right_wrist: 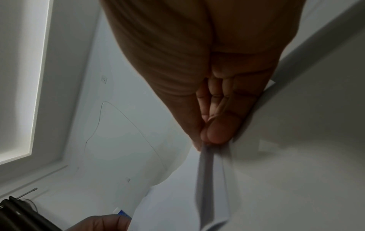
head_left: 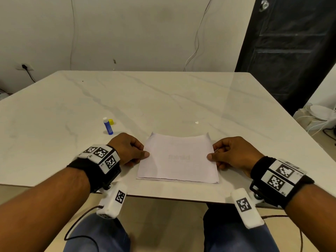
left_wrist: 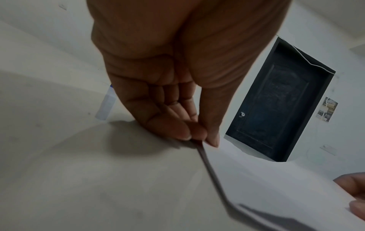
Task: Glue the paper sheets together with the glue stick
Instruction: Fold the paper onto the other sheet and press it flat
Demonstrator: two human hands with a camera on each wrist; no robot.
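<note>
White paper sheets [head_left: 177,158] lie stacked near the front edge of the marble table [head_left: 163,99]. My left hand [head_left: 131,150] pinches the stack's left edge between thumb and fingers, seen close up in the left wrist view [left_wrist: 199,139]. My right hand [head_left: 231,153] pinches the right edge of the paper sheets [right_wrist: 213,179] the same way [right_wrist: 209,137]. A blue glue stick [head_left: 108,126] stands uncapped behind my left hand, with its yellow cap [head_left: 111,121] beside it. The far corners of the top sheet curl up slightly.
A small white scrap [head_left: 197,122] lies on the table beyond the paper. A black door [head_left: 291,48] stands at the back right, and cables and white items [head_left: 316,115] sit on the floor to the right. My knees are under the table's front edge.
</note>
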